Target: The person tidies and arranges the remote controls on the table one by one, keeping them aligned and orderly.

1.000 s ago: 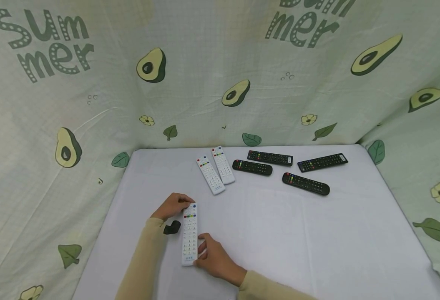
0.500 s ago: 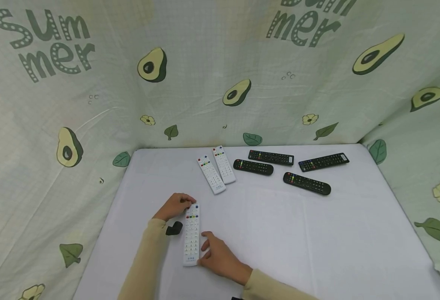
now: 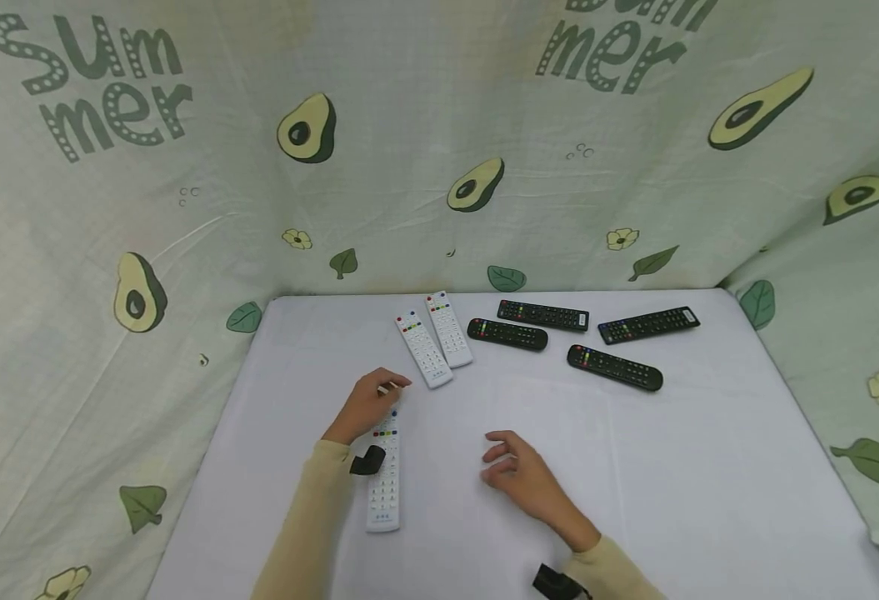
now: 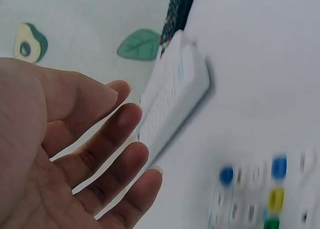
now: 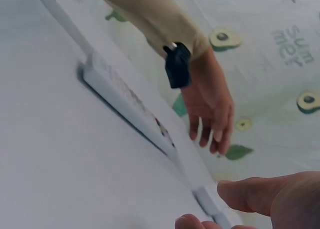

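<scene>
A white remote control (image 3: pixel 384 496) lies lengthwise on the table, buttons up, its coloured keys toward the far end. My left hand (image 3: pixel 367 406) is above that far end and covers part of it, fingers loosely bent around nothing. In the left wrist view, bare space separates the left hand (image 4: pixel 95 154) from the remote's coloured buttons (image 4: pixel 277 199). To the right, my right hand (image 3: pixel 532 483) hovers over the cloth with relaxed fingers, apart from any remote. The right wrist view shows the remote (image 5: pixel 130 106) from the side, with my left hand (image 5: pixel 210 104) beyond it.
Two white remotes, a left one (image 3: pixel 424 350) and a right one (image 3: pixel 450 329), lie side by side farther back. Several black remotes, among them a rounded one (image 3: pixel 615 368) and a slanted one (image 3: pixel 649 325), lie at the back right. A patterned curtain (image 3: pixel 379 200) hangs behind the table.
Both hands have come away from the near white remote. The right hand has moved right, and the left hand slightly right and farther back. The remote has shifted barely to the right.
</scene>
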